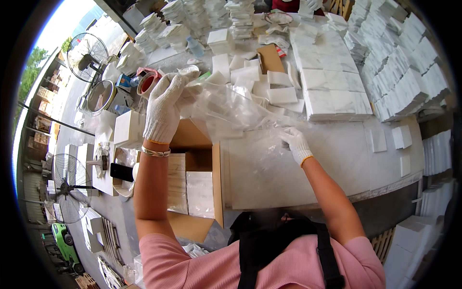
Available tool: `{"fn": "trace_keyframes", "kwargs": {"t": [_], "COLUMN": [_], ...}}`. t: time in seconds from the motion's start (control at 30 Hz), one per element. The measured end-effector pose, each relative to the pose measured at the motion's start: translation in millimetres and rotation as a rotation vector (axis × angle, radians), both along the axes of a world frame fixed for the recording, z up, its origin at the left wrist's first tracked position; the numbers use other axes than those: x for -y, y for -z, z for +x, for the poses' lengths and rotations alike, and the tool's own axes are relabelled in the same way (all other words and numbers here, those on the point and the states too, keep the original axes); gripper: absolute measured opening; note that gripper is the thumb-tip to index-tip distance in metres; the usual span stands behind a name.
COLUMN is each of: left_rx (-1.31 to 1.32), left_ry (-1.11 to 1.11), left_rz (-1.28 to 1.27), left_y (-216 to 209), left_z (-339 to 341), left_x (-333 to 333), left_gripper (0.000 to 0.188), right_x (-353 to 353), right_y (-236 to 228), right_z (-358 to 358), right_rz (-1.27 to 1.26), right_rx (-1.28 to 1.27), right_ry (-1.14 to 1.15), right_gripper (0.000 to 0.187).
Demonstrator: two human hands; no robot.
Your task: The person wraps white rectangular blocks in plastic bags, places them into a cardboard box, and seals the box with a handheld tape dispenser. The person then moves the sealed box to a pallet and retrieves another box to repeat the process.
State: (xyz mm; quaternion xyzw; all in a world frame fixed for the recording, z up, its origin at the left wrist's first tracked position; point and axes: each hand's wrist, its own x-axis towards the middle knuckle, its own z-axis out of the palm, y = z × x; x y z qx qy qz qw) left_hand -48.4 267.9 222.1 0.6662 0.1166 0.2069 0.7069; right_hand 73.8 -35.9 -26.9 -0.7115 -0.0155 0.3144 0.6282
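A clear plastic bag (pixel 231 102) stretches in the air over the worktable (pixel 284 178). My left hand (pixel 164 107), in a white knit glove, is raised and pinches its upper left end. At the lower right end, my right hand (pixel 296 143), gloved likewise, has its fingers closed on the film. Below and right of my left forearm stands an open cardboard box (pixel 218 185). Inside it are plastic-wrapped stacks of white tiles (pixel 200 193), with a dark gap behind the nearer stack.
Marble-look tiles (pixel 332 72) lie in a block at the far right, beside tall tile stacks (pixel 399 82). Loose white tiles (pixel 281 91) and a brown cardboard piece (pixel 270 59) are scattered centrally. A phone (pixel 121 172) and fans (pixel 72 188) are left. Another person's gloved hand (pixel 315 4) shows at the top.
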Motion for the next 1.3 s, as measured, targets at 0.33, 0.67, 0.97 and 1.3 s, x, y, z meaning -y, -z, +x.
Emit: {"fn": "trace_keyframes", "kwargs": {"t": [0.33,0.67,0.97,1.3], "left_rx": [-0.048,-0.105,-0.116,-0.453], "left_ry": [0.008,0.543,0.558,1.060], "left_rz": [0.000,0.300,0.626,1.739], "left_y": [16.0,-2.0,14.9,159.6], "left_z": [25.8,40.5,49.2,78.2], "left_x": [-15.2,109.8,147.3,251.1], "left_gripper": [0.023,0.027,0.050,0.122], "right_x": [89.2,13.8,118.7,235.7], "right_y": [-27.6,-189.7,-185.6,-169.1], "right_z": [34.7,0.6,16.2,-22.9], "right_rz": [-0.637,-0.050,0.267,0.243], "right_rx": [0.475,1.173,0.569,0.647], "right_ry": [-0.164,-0.360,0.198,0.774], "right_gripper": [0.077,0.102,0.020,0.024]}}
